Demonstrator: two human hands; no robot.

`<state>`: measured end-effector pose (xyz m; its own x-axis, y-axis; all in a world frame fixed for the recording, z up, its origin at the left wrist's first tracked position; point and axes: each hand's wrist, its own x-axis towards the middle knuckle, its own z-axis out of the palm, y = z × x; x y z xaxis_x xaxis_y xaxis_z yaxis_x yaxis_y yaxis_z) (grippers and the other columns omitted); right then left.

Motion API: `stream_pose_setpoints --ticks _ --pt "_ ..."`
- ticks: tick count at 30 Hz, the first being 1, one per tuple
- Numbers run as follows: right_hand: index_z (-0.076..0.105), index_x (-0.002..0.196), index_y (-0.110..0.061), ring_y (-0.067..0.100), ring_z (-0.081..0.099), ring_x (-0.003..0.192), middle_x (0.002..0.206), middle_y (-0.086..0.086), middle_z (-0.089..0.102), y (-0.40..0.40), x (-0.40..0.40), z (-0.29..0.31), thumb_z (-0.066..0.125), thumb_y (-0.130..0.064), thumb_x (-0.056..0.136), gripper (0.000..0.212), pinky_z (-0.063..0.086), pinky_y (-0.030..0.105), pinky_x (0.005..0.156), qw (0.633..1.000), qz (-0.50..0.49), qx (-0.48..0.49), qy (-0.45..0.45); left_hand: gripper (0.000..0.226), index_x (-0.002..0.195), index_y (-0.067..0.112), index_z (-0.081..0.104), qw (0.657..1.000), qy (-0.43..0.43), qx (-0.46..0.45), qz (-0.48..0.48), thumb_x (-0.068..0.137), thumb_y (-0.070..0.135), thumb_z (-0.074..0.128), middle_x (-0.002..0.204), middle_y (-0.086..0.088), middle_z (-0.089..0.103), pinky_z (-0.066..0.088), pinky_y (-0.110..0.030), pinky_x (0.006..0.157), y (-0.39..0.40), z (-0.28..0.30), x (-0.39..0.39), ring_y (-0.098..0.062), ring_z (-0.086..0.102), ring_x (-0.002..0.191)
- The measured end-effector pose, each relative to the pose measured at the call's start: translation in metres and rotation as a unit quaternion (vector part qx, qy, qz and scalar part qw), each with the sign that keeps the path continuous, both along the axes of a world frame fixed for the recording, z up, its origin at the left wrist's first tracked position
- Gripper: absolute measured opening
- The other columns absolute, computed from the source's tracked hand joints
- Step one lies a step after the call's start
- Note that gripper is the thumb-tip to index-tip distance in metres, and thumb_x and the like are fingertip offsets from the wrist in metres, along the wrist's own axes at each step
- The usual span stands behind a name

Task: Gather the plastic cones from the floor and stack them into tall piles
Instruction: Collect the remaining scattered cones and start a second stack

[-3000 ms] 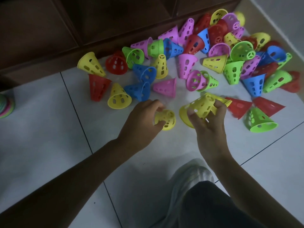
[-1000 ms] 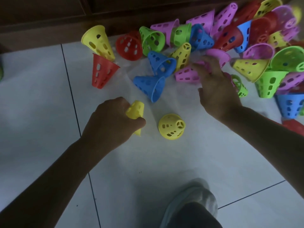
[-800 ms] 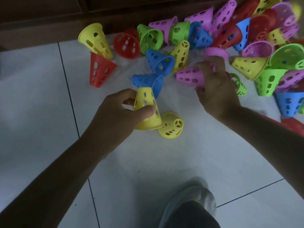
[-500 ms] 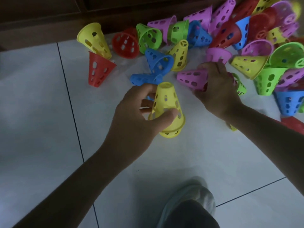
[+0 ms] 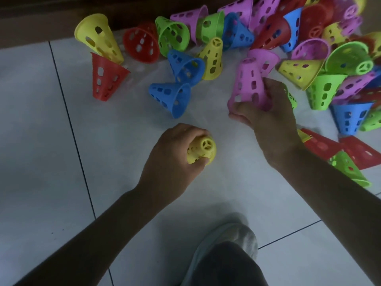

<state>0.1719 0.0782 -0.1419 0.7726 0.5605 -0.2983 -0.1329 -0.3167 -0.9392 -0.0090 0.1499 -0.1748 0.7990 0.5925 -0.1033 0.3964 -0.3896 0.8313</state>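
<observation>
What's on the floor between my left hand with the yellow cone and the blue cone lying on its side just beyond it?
Nothing: in the head view only bare white tile separates the left hand, gripping the yellow cone, from the blue cone.

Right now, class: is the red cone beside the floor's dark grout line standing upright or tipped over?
Upright but inverted: the red cone stands on its narrow end, its wide rim facing up, with a yellow cone leaning against it.
</observation>
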Motion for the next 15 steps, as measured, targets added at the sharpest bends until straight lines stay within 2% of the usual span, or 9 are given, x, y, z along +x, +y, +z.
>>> stream_pose_setpoints --ticks 1,3,6,7,9,11,15 --pt "0.056 0.102 -0.028 0.027 0.065 0.102 0.098 -0.008 0.061 -0.002 -0.006 0.005 0.078 -0.001 0.075 0.044 0.061 0.049 0.084 1.000 0.005 0.016 0.008 0.042 0.116 0.023 0.068 1.000 0.000 0.001 0.002 0.074 0.025 0.074 0.113 0.010 0.064 0.053 -0.041 0.088 -0.001 0.000 -0.002 -0.017 0.061 0.105" --pt "0.054 0.105 -0.026 0.025 0.066 0.101 0.094 -0.013 0.066 -0.008 -0.018 0.011 0.080 -0.005 0.077 0.043 0.061 0.049 0.083 1.000 0.021 0.020 -0.010 0.042 0.116 0.024 0.068 1.000 0.001 -0.006 0.002 0.074 0.024 0.075 0.114 0.012 0.065 0.053 -0.038 0.089 0.000 0.001 -0.006 -0.015 0.061 0.106" --pt "0.053 0.116 -0.021 0.007 0.065 0.094 0.099 -0.017 0.067 -0.021 -0.037 0.015 0.084 -0.014 0.078 0.049 0.057 0.027 0.076 0.998 0.047 0.012 -0.039 0.041 0.116 0.030 0.066 1.000 0.015 -0.009 -0.012 0.079 0.023 0.080 0.113 0.017 0.063 0.050 -0.025 0.091 0.006 0.002 -0.014 -0.008 0.059 0.107" --pt "0.052 0.118 -0.021 0.006 0.065 0.097 0.106 -0.013 0.067 -0.026 -0.043 0.014 0.085 -0.015 0.079 0.052 0.055 0.023 0.076 0.997 0.057 0.009 -0.043 0.041 0.116 0.031 0.066 1.000 0.021 -0.009 -0.014 0.079 0.022 0.081 0.112 0.019 0.063 0.048 -0.019 0.090 0.009 0.002 -0.017 -0.005 0.059 0.106" --pt "0.050 0.121 -0.027 0.008 0.065 0.107 0.118 -0.008 0.065 -0.034 -0.054 0.012 0.086 -0.019 0.078 0.057 0.057 0.027 0.079 0.995 0.084 0.000 -0.044 0.037 0.113 0.030 0.066 0.999 0.026 -0.018 -0.012 0.080 0.021 0.080 0.110 0.020 0.065 0.046 -0.014 0.089 0.015 0.005 -0.023 -0.002 0.060 0.106" --pt "0.048 0.124 -0.030 0.008 0.064 0.111 0.118 -0.014 0.064 -0.039 -0.064 0.009 0.087 -0.026 0.076 0.062 0.058 0.029 0.082 0.992 0.112 -0.019 -0.063 0.031 0.110 0.025 0.069 0.999 0.027 -0.032 -0.003 0.081 0.023 0.077 0.108 0.019 0.068 0.048 -0.016 0.090 0.020 0.008 -0.029 -0.004 0.062 0.106" --pt "0.050 0.123 -0.030 0.006 0.062 0.112 0.116 -0.018 0.063 -0.042 -0.075 -0.005 0.089 -0.031 0.072 0.064 0.055 0.020 0.087 0.980 0.151 -0.066 -0.113 0.025 0.109 0.024 0.071 0.997 0.029 -0.070 0.024 0.085 0.019 0.075 0.103 0.019 0.072 0.052 -0.020 0.092 0.027 0.016 -0.040 -0.002 0.066 0.104"
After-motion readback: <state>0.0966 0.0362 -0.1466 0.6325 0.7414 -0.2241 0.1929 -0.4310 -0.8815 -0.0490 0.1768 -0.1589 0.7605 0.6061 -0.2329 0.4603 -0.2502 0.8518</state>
